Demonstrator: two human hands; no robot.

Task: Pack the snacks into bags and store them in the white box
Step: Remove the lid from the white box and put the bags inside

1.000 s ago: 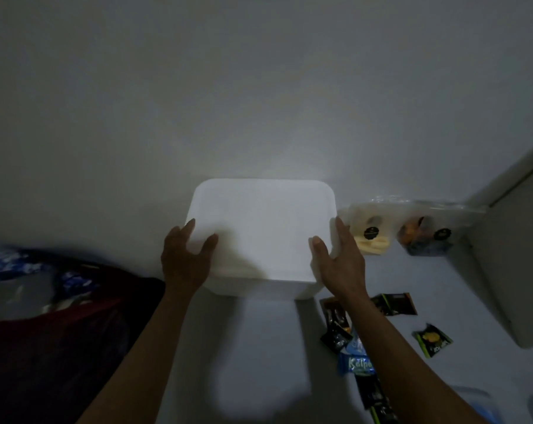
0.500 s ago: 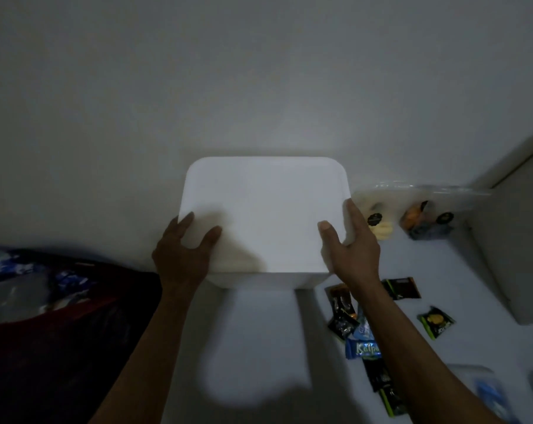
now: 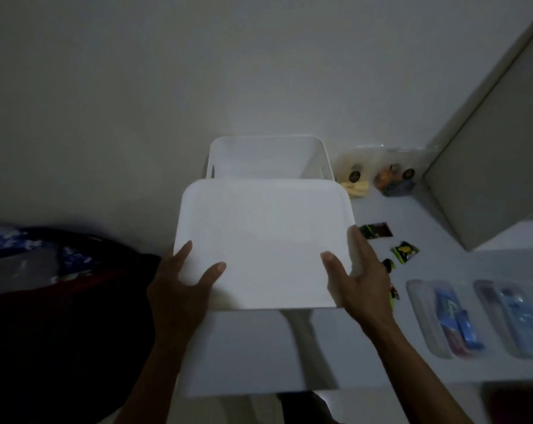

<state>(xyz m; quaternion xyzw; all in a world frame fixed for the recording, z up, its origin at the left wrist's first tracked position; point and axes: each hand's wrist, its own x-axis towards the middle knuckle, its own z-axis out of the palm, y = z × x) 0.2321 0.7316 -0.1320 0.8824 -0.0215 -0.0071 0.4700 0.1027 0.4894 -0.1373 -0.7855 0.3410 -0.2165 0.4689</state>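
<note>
I hold the lid (image 3: 263,246) flat, left grip (image 3: 179,289) and right grip (image 3: 358,280) curled round its near corners; the white box (image 3: 268,159) sits open just beyond, loose snacks (image 3: 404,250) lying rightward on the bench (image 3: 381,347).

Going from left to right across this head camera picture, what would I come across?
Dark bag with blue-patterned cloth → left hand → flat white plastic lid → right hand → small green-and-yellow snack packet → two clear zip bags of blue-wrapped snacks.

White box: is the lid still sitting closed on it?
No. Both hands, left hand and right hand, hold the lid lifted toward the camera, and the white box shows its open rim behind it.
</note>
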